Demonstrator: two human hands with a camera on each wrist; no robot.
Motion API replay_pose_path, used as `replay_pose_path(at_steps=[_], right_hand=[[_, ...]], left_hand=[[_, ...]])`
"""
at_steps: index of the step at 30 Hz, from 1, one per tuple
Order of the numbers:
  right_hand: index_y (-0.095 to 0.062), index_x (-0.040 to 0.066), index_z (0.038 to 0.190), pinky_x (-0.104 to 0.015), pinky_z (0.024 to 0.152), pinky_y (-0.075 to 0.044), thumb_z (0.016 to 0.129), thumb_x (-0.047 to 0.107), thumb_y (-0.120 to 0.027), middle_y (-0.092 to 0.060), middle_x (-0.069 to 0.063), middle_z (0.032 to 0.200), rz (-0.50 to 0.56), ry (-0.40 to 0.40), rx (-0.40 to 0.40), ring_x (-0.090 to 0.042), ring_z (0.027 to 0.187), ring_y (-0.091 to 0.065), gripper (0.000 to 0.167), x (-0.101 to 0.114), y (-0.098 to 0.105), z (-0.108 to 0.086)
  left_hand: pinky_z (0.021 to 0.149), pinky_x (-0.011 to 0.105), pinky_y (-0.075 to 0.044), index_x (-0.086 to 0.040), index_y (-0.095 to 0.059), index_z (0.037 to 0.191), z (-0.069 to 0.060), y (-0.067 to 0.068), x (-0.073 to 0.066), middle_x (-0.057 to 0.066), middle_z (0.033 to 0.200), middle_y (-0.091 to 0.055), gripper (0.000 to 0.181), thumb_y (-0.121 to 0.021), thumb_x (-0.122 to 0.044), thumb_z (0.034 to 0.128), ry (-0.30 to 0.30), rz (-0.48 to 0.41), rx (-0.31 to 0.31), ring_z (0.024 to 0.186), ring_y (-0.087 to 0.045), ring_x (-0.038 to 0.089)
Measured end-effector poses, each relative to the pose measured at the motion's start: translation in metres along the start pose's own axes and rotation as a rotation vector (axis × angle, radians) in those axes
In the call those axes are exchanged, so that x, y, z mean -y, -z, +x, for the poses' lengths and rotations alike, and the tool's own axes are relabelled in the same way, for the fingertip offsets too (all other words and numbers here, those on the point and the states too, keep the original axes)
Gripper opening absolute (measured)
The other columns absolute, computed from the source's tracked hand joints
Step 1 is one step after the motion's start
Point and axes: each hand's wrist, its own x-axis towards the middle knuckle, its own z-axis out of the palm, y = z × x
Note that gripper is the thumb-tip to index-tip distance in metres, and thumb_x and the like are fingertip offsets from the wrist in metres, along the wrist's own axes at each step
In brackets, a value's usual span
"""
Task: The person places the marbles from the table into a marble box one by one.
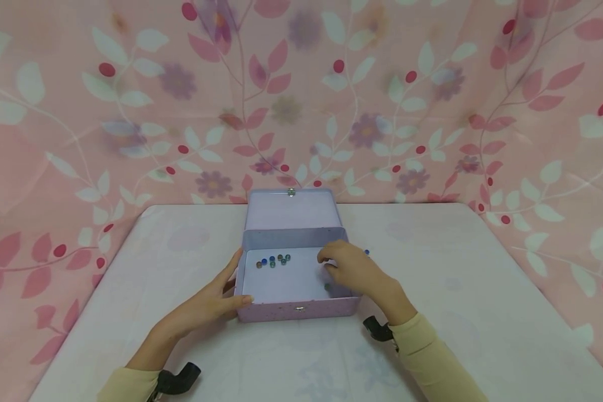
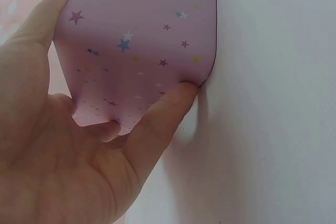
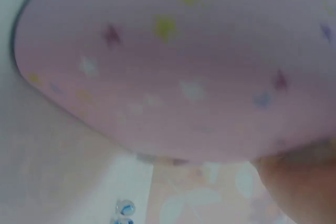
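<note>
A lilac tin box (image 1: 298,309) with printed stars stands on the table, its hinged lid (image 1: 291,211) raised at the back. My left hand (image 1: 208,304) grips the box's left side, thumb at the front corner; the left wrist view shows its fingers around the starry wall (image 2: 136,51). Over the right part of the box hovers my right hand (image 1: 352,268), fingers bent, thumb and forefinger apart with nothing seen between them. A dark green marble (image 1: 327,287) is inside the box just below it. Several glass marbles (image 1: 272,264) lie at the inside left.
A blue marble (image 1: 367,252) is on the table beyond the right hand; the right wrist view shows two clear-and-blue marbles (image 3: 125,207) outside the box wall. White cloth covers the table (image 1: 457,335). A pink floral curtain (image 1: 301,100) hangs behind.
</note>
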Motion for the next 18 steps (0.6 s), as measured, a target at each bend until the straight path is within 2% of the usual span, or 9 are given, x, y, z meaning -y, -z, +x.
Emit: replay_pose_path(at_steps=[3, 7, 13, 18], right_hand=[[-0.073, 0.011, 0.104, -0.037, 0.093, -0.054, 0.090, 0.004, -0.068, -0.071, 0.001, 0.105, 0.058, -0.041, -0.028, -0.018, 0.105, -0.065, 0.017, -0.005, 0.007, -0.001], [-0.073, 0.012, 0.104, -0.039, 0.090, -0.054, 0.089, 0.003, -0.068, -0.070, 0.000, 0.104, 0.107, -0.079, -0.080, -0.019, 0.103, -0.064, 0.018, -0.011, 0.017, -0.003], [-0.073, 0.015, 0.099, -0.040, 0.088, -0.053, 0.087, -0.001, -0.069, -0.071, 0.001, 0.100, 0.160, -0.082, -0.171, -0.020, 0.098, -0.064, 0.020, -0.025, 0.028, -0.006], [-0.073, 0.012, 0.102, -0.043, 0.091, -0.054, 0.088, -0.002, -0.068, -0.070, -0.001, 0.103, 0.176, -0.103, -0.198, -0.021, 0.101, -0.063, 0.020, -0.038, 0.033, -0.008]], left_hand=[[0.113, 0.070, -0.025, -0.046, 0.009, 0.156, 0.000, 0.000, 0.000, 0.000, 0.169, 0.007, 0.101, -0.069, -0.036, 0.0921, 0.000, 0.000, 0.005, 0.153, -0.010, 0.046], [0.116, 0.068, -0.022, -0.045, 0.009, 0.157, 0.001, 0.000, 0.000, 0.003, 0.168, 0.008, 0.101, -0.069, -0.037, 0.0922, -0.006, 0.002, 0.000, 0.152, -0.012, 0.048], [0.117, 0.067, -0.018, -0.045, 0.008, 0.157, 0.000, 0.000, 0.000, 0.004, 0.168, 0.009, 0.100, -0.068, -0.036, 0.0929, -0.007, 0.000, -0.005, 0.151, -0.013, 0.048], [0.118, 0.066, -0.018, -0.046, 0.008, 0.156, 0.000, -0.001, 0.001, 0.002, 0.168, 0.009, 0.100, -0.068, -0.036, 0.0931, -0.009, -0.011, -0.004, 0.151, -0.012, 0.048]])
